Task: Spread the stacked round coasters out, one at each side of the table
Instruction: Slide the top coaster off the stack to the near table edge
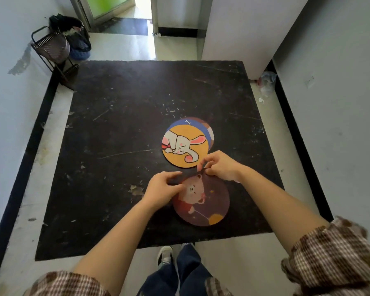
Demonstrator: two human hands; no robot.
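Note:
A stack of round coasters lies near the middle of the black table (115, 124). Its top one is the orange rabbit coaster (185, 146), with a blue coaster (192, 123) and others peeking out behind it. Nearer to me lies a purple bear coaster (203, 201), close to the table's near edge. My left hand (161, 191) and my right hand (219, 165) both pinch the far rim of the bear coaster, which is lifted and bent a little there. The left hand covers the coaster's left edge.
The square table is scratched and stands low between white walls. A metal rack (51, 52) and a dark bin (73, 33) stand past its far left corner. Crumpled plastic (266, 82) lies on the floor at the right. My feet (165, 255) are below the near edge.

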